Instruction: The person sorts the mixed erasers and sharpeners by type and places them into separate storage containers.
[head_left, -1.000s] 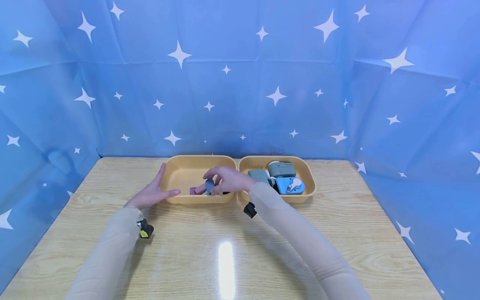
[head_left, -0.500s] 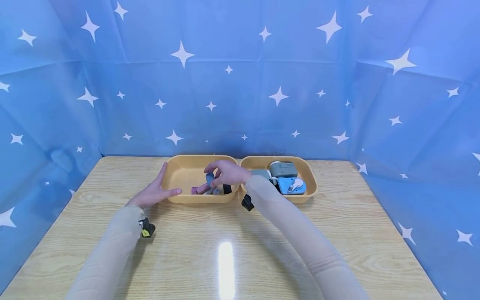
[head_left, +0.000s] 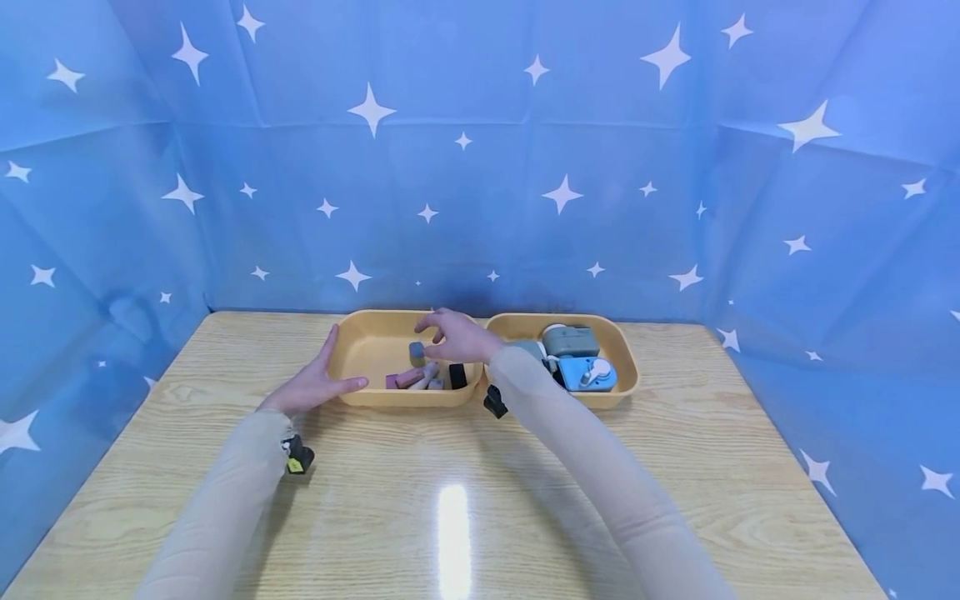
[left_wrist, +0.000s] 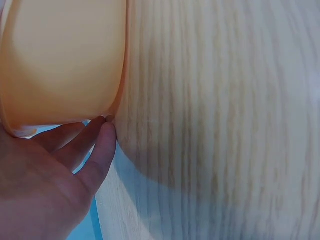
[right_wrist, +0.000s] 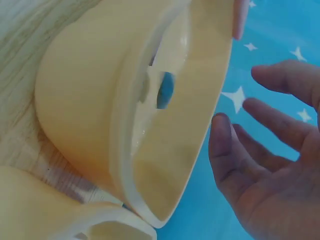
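Note:
My left hand (head_left: 307,387) lies against the left end of a yellow bin (head_left: 408,398), its fingers extended; in the left wrist view the fingertips (left_wrist: 106,131) are at the bin's corner. Over the bin's right side, my right hand (head_left: 461,337) has thumb and fingers spread, with nothing between them. A small blue block (head_left: 417,351) rests inside the bin, just left of those fingertips. Near the front wall lie a purple block (head_left: 391,382), a pink cylinder (head_left: 408,377), a pale stick-like piece (head_left: 425,375), a grey piece (head_left: 436,384) and a black block (head_left: 457,376).
A second yellow bin (head_left: 628,367) stands right beside the first, partly behind my right forearm. It contains grey boxy items (head_left: 572,340) and a blue box with a white knob (head_left: 585,375). A starry blue curtain (head_left: 480,208) borders the wooden table (head_left: 375,508).
The blue block was between my right fingers and has been let go in the bin. My right hand has risen slightly and its fingers have spread. The left hand stays at the bin's end.

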